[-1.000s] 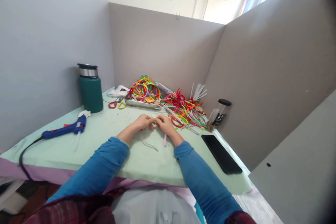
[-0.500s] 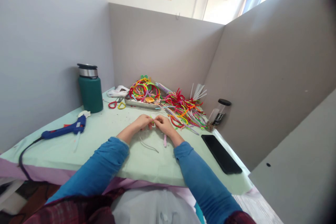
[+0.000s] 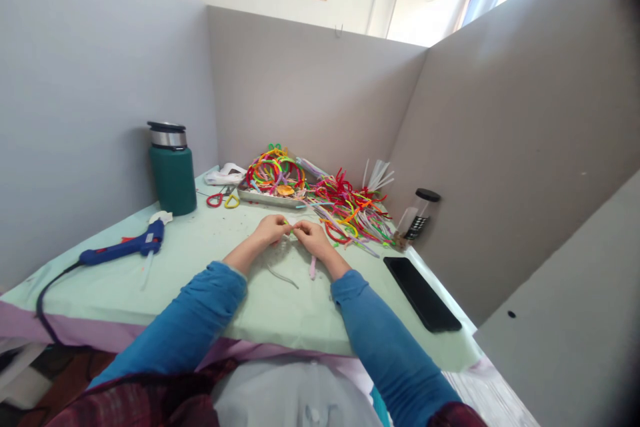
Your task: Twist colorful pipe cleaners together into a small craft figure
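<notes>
My left hand and my right hand meet fingertip to fingertip above the middle of the table. Both are closed in a pinch on a small yellow-green pipe cleaner, mostly hidden by the fingers. A thin grey strand curves below the left hand; whether it is joined to the held piece I cannot tell. Beneath my right wrist shows a short pink fuzzy piece. Beyond the hands lies a tangled heap of coloured pipe cleaners.
A metal tray holds more pipe cleaners at the back, with scissors beside it. On the left are a green bottle and a blue glue gun with its cord. To the right, a black phone and a clear bottle.
My left hand has risen slightly, fingers still pinched. The grey strand below has shifted a little and now shows as a single curve where two lines showed before.
</notes>
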{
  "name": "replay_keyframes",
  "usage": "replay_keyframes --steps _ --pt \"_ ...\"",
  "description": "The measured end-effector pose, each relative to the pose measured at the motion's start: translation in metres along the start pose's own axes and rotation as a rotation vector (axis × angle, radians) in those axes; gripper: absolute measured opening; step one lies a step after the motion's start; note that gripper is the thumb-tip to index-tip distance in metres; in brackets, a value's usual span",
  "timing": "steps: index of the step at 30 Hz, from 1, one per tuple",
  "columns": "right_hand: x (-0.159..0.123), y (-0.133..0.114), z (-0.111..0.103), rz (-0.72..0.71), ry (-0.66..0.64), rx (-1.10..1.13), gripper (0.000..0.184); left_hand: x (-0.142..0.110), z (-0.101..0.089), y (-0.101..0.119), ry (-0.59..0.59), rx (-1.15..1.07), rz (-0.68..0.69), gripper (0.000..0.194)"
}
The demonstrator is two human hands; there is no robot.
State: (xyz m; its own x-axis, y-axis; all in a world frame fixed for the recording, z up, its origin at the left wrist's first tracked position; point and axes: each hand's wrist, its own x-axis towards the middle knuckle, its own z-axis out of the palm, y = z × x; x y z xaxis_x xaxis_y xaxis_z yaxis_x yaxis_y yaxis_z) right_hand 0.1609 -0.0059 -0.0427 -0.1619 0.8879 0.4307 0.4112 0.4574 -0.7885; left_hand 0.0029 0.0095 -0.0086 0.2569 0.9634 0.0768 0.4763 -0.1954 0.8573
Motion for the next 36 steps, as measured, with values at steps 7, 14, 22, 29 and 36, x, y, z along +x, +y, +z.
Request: replay_keyframes --steps 7,14,22,29,36 --pt "0.0012 0.0012 -0.0007 -0.005 -0.005 0.01 0.018 -0.0001 -0.0002 0.003 0.014 -0.027 -0.017 0.007" --pt "0.0002 -0.0014 -0.002 -0.019 -0.004 0.002 0.017 0.003 -0.0001 -0.0006 0.022 -0.006 -0.007 0.006" --pt "-0.0001 -0.0013 -0.0018 -0.004 -0.014 0.011 0.015 0.0028 0.0004 -0.0003 0.019 -0.011 -0.009 0.007" --pt "-0.0007 -0.0019 -0.0022 -0.006 -0.031 0.017 0.015 0.0006 0.0005 -0.0007 0.002 -0.058 -0.021 0.005" --pt "0.0012 0.0062 -0.0004 -0.014 -0.037 0.036 0.016 -0.0001 0.0005 -0.0009 -0.04 -0.155 -0.027 0.007"
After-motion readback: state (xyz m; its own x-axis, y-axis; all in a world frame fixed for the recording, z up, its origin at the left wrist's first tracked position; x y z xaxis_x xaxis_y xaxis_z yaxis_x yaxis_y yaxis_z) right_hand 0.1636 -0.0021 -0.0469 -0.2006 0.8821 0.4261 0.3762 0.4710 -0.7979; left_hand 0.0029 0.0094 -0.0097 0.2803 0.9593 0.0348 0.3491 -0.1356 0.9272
